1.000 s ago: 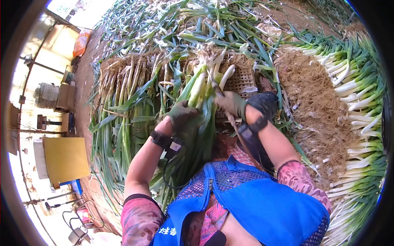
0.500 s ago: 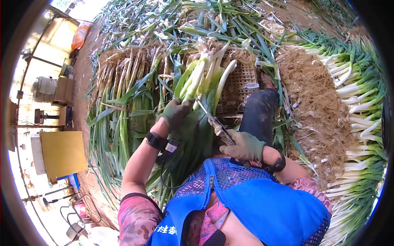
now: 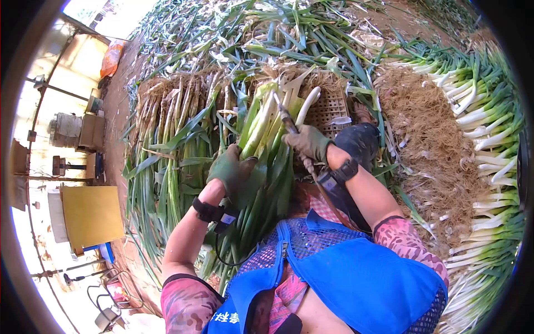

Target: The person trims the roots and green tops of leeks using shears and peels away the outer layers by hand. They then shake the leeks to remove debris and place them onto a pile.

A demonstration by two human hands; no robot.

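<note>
My left hand (image 3: pixel 231 173), in a dark green glove, is closed around a bunch of large green onions (image 3: pixel 257 127), below their pale stalks. The bunch points away from me with its roots at the far end, and its long leaves hang back toward my lap. In my right hand (image 3: pixel 309 143), also gloved, is a slim air wand (image 3: pixel 285 116) with a thin metal nozzle. Its tip overlaps the white stalks, and a brownish hose trails from its rear end past my knee.
A plastic crate (image 3: pixel 329 114) stands beyond the bunch. Untrimmed onions (image 3: pixel 167 145) lie at left, and loose leaves (image 3: pixel 245 39) cover the ground ahead. At right are a heap of roots (image 3: pixel 425 145) and a row of clean white onions (image 3: pixel 492 167). A yellow board (image 3: pixel 92 217) stands far left.
My right hand has moved forward with the wand, bringing its nozzle up to the upper stalks. My left hand, still on the bunch, has shifted slightly toward me.
</note>
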